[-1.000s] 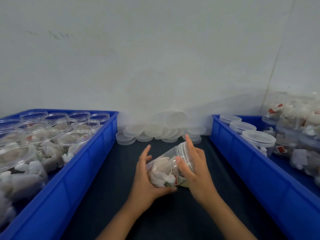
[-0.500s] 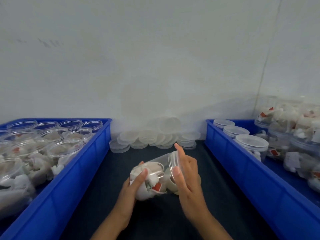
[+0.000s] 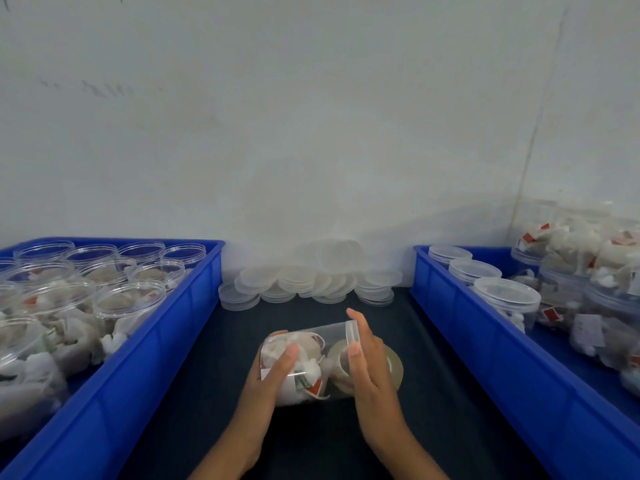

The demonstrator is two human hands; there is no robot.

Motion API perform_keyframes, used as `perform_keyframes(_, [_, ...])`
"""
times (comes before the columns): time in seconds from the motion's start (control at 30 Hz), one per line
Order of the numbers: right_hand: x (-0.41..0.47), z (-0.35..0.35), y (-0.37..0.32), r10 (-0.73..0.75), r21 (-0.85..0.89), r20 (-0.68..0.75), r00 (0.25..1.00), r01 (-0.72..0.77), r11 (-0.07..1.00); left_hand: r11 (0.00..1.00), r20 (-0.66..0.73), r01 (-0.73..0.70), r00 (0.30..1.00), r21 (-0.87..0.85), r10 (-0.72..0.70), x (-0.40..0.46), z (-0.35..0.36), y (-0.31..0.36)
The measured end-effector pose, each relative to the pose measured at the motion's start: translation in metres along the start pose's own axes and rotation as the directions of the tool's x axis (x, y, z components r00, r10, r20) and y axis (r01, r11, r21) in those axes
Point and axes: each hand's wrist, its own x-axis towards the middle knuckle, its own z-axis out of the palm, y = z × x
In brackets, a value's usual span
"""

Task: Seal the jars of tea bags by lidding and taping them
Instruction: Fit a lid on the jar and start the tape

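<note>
Item: clear jar of tea bags, lidded, held above the dark counter between two blue crates. Obscured: we cannot make out any tape strip on the jar; a roll of clear tape lies just behind the right hand, mostly hidden by it and by the jar, and both forearms are cut off at the lower edge. The left crate and right crate run out of view at the sides, so their jar counts are unknown. Setting: we note a plain pale wall behind, and a heap of loose translucent lids at its foot; the left crate holds open jars, the right crate lidded ones. Orientation: the jar lies on its side, long axis running left to right, base to the left, lid to the right and tipped slightly up. Hands: the left hand grips the base end, fingers curled round it; the right hand's fingers lie nearly straight against the lid rim.
</note>
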Motion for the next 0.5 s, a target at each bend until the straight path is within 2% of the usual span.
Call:
perform_keyframes(0.13, [0.004, 0.003, -0.007, 0.233, 0.126, 0.027, 0.972, -0.234, 0.964, 0.997, -0.031, -0.080, 0.996, 0.010, 0.080, -0.001, -0.001, -0.002])
perform_keyframes(0.23, [0.002, 0.000, -0.011, 0.141, 0.115, 0.037, 0.989, -0.144, 0.983, 0.998, -0.029, -0.049, 0.998, -0.034, 0.048, -0.001, -0.002, -0.002])
perform_keyframes(0.37, [-0.012, -0.005, -0.013, -0.065, 0.039, 0.112, 0.992, 0.061, 0.997, 0.992, 0.034, 0.007, 0.999, -0.123, -0.003, 0.001, -0.009, 0.002])
perform_keyframes(0.43, [-0.011, -0.002, -0.011, -0.129, 0.005, 0.093, 0.987, 0.129, 0.992, 0.992, 0.053, -0.004, 0.999, -0.123, 0.011, 0.001, -0.010, 0.002])
perform_keyframes(0.5, [-0.010, 0.002, -0.016, -0.019, 0.065, 0.039, 0.999, 0.017, 0.998, 0.993, 0.022, -0.050, 0.998, -0.107, 0.053, 0.001, -0.010, 0.000])
